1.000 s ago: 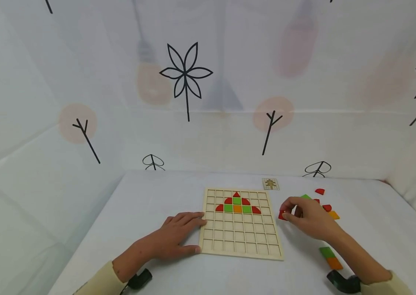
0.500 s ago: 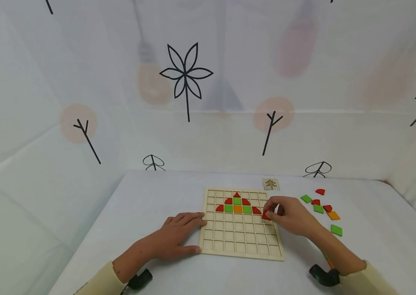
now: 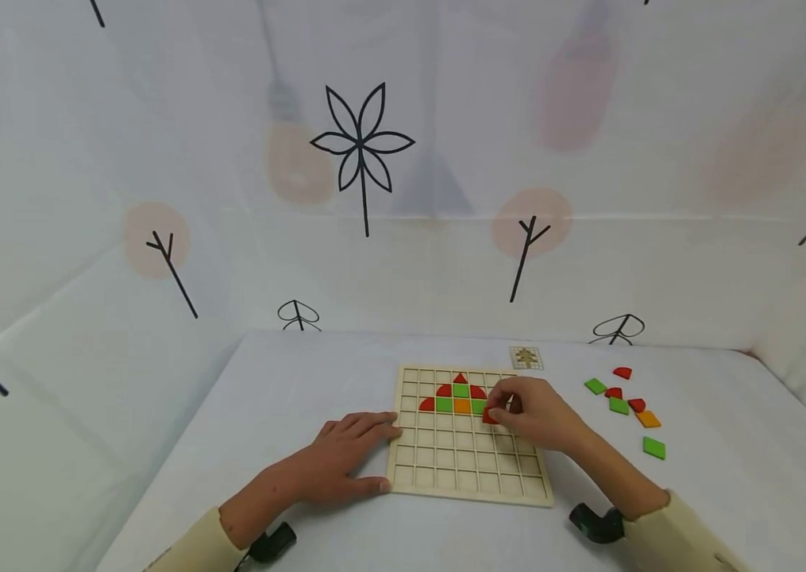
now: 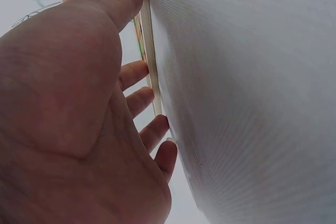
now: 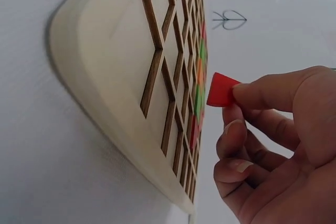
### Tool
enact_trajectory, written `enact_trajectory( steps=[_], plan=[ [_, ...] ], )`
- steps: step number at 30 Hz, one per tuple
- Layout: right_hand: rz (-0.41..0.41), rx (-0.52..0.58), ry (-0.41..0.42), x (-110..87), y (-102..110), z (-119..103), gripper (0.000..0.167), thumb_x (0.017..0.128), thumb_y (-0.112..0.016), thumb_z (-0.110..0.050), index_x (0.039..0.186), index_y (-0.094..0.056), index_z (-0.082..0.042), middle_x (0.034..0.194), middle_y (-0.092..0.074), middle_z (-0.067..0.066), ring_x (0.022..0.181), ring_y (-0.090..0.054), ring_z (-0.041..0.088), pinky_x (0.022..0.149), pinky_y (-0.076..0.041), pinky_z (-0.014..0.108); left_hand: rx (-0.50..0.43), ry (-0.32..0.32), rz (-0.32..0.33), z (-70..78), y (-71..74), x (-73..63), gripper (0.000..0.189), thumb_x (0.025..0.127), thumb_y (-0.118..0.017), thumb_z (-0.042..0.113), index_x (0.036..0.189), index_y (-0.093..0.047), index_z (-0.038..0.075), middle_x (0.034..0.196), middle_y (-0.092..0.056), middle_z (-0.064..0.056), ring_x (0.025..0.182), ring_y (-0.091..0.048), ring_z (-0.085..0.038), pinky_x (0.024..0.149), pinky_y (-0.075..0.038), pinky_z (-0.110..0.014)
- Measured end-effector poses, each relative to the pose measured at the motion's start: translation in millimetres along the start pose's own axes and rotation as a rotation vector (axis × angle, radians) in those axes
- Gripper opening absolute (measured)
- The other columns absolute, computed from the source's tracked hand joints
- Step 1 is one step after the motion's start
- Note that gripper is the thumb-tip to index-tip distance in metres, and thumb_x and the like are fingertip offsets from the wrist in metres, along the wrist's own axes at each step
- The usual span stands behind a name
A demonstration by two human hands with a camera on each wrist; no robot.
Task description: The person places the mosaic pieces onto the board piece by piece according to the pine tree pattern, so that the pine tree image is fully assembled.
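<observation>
A wooden grid board (image 3: 445,480) lies flat on the white table, with red, green and orange tiles (image 3: 462,406) set in its upper cells in a stepped, pointed shape. Along the board's left edge rests my left hand (image 3: 344,462), fingers extended; the left wrist view has its fingertips touching the board's side. Between thumb and fingertips my right hand (image 3: 537,415) pinches a red tile (image 5: 221,90). That tile is above the board, near the right end of the coloured rows, and the right wrist view puts it clear of the surface. The right hand hides some cells beneath it.
Several loose green, red and orange tiles, among them a green tile (image 3: 654,448), are scattered right of the board. A small card (image 3: 526,357) with a tree pattern on a grid lies behind the board's far right corner. Patterned white cloth (image 3: 431,270) hangs behind the table.
My right hand has carried the red tile leftward, from the table beside the board to above the coloured rows. My left hand has stayed at the board's edge.
</observation>
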State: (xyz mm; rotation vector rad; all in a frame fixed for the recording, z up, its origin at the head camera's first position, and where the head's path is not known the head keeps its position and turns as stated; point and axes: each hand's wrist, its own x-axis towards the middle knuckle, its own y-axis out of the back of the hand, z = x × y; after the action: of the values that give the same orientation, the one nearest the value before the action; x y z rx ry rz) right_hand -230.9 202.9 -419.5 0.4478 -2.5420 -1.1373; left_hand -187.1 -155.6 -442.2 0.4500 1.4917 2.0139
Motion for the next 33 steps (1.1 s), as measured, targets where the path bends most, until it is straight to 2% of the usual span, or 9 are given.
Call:
enact_trajectory(
  steps=[14,26,33],
  plan=[
    [-0.029,-0.059,-0.026,11.9,-10.0,2.7,0.010,0.094,-0.076,-0.005,0.091,-0.073,-0.014,0.084,-0.064,-0.005,0.078,-0.055,0.016,0.069,-0.048,0.028,-0.012,-0.001,0.002,0.9,0.1,0.9,0.073,0.100,-0.062,0.064,0.163,-0.035,0.040,0.174,-0.022,0.016,0.159,-0.024,-0.018,0.117,-0.031,-0.059],
    [-0.043,-0.044,-0.016,11.7,-14.4,2.6,0.010,0.094,-0.078,-0.008,0.090,-0.074,-0.015,0.081,-0.063,-0.006,0.075,-0.054,0.014,0.067,-0.047,0.027,-0.014,-0.005,0.007,1.4,1.8,-1.5,0.072,0.101,-0.063,0.063,0.163,-0.036,0.038,0.174,-0.023,0.014,0.158,-0.025,-0.019,0.116,-0.033,-0.060],
    [-0.021,-0.059,-0.025,10.5,-8.8,5.2,0.003,0.095,-0.078,-0.011,0.094,-0.076,-0.013,0.084,-0.065,-0.007,0.076,-0.055,0.014,0.067,-0.048,0.027,-0.019,-0.014,0.013,1.5,1.9,-1.4,0.072,0.101,-0.063,0.062,0.163,-0.036,0.037,0.174,-0.024,0.012,0.158,-0.026,-0.020,0.115,-0.033,-0.061]
  ],
)
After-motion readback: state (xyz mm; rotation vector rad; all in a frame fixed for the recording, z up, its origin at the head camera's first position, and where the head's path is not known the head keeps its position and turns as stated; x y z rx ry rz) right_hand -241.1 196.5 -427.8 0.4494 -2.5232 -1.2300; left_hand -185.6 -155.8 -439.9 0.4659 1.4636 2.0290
